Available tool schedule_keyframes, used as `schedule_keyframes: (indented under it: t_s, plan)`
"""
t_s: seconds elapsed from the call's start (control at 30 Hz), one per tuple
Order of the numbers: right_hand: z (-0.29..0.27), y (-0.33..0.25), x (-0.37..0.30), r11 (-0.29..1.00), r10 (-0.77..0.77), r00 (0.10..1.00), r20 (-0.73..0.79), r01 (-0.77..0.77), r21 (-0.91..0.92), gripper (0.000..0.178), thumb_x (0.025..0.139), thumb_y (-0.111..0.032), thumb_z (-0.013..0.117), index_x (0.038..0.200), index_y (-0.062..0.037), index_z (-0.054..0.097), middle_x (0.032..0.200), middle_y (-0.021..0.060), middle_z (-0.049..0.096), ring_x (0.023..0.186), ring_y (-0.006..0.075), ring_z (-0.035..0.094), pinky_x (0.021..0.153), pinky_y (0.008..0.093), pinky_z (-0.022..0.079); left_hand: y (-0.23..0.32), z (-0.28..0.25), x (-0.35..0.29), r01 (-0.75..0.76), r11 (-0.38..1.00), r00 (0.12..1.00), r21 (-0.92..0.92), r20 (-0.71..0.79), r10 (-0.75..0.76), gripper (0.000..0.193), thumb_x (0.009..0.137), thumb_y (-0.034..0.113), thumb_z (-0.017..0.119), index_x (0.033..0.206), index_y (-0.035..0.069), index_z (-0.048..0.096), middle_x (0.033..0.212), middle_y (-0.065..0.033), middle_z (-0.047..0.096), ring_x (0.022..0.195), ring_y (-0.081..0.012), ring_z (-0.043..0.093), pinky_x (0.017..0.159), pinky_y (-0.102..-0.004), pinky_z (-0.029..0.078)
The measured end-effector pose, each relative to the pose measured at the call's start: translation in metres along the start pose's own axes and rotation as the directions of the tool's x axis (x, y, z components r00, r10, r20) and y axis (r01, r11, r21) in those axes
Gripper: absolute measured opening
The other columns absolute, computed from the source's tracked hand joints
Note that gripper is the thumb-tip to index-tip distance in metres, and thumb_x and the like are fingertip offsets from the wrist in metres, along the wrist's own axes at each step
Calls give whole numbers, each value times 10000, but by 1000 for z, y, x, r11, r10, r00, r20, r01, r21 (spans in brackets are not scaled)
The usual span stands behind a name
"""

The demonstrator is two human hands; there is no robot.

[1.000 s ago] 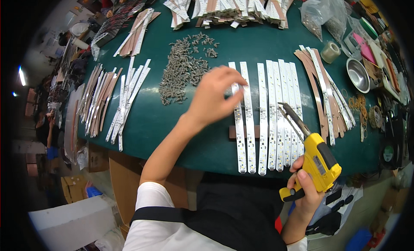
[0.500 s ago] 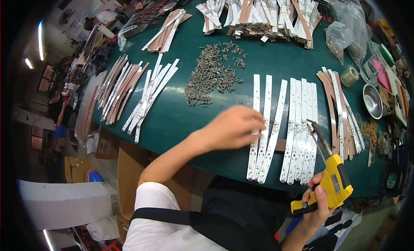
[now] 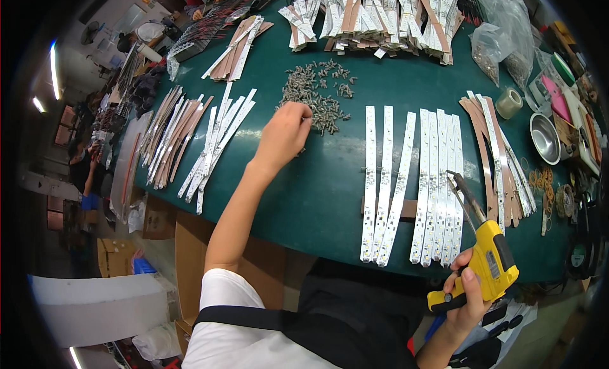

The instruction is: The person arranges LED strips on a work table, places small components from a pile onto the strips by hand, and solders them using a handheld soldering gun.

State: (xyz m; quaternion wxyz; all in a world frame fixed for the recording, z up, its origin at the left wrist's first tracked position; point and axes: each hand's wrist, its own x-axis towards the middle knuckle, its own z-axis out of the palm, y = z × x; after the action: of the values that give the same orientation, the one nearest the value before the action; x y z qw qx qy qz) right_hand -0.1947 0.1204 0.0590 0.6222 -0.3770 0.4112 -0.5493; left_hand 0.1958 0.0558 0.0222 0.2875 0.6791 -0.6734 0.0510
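Note:
My left hand [image 3: 283,134] reaches into the pile of small grey metal-like parts [image 3: 322,105] on the table. Its fingers are curled together at the pile, and what they pinch, if anything, is hidden. My right hand [image 3: 468,298] grips a yellow and black soldering gun [image 3: 491,261], its thin tip pointing up and away over the right end of a row of LED strips [image 3: 432,185]. To the left of that row lie three more white LED strips [image 3: 385,178], slightly fanned, with small parts around their middles. A brown bar [image 3: 409,209] shows beneath the strips.
Bundles of strips lie on the green table [image 3: 304,197] at left, right and far side, including a big stack [image 3: 387,23]. Toward the right stand a tape roll [image 3: 509,103], a metal bowl [image 3: 545,138], rubber bands [image 3: 541,185] and plastic bags [image 3: 491,48].
My left hand has moved from the three strips up and left to the pile of small parts. My right hand keeps the soldering gun in nearly the same place.

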Motion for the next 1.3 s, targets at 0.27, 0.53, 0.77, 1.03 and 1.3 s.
schedule_keyframes:
  t_s: [0.27,0.53,0.77,1.03,1.3]
  plan:
    - [1,0,1,1000,-5,1000,16,5,2,524,803,-14,604,1296,31,431,943,160,562,794,170,561,497,225,495,-14,-6,1,7,996,997,-88,-79,-14,113,855,49,604,962,16,615,844,-96,589,707,-201,588,648,-304,474]
    - [-1,0,0,1000,2,1000,15,-2,0,525,809,-14,602,1303,23,428,948,158,568,803,167,568,497,221,494,-4,-4,-4,72,997,997,-7,34,-72,135,793,103,668,909,38,647,784,-68,568,692,-186,582,633,-304,468]
    - [-1,-1,-1,1000,6,1000,19,-6,-8,530,822,-15,598,1313,32,403,944,159,540,807,166,550,486,213,501,17,18,1,120,993,965,16,232,-121,140,778,138,690,848,42,617,837,-80,581,768,-226,592,704,-340,476]
    - [-4,-2,-1,1000,-13,1000,-21,13,-2,522,811,-21,596,1298,36,416,932,163,543,794,172,547,484,208,495,39,7,10,168,976,965,-137,227,-134,97,798,79,636,843,22,572,801,-67,583,708,-192,599,668,-305,493]
    - [-1,-2,-2,1000,3,999,-37,-3,-1,505,804,-39,612,1271,53,443,928,167,549,773,167,555,486,211,497,105,41,27,284,679,906,-677,421,41,212,895,86,594,1087,15,650,888,7,620,774,-41,544,708,-202,448]
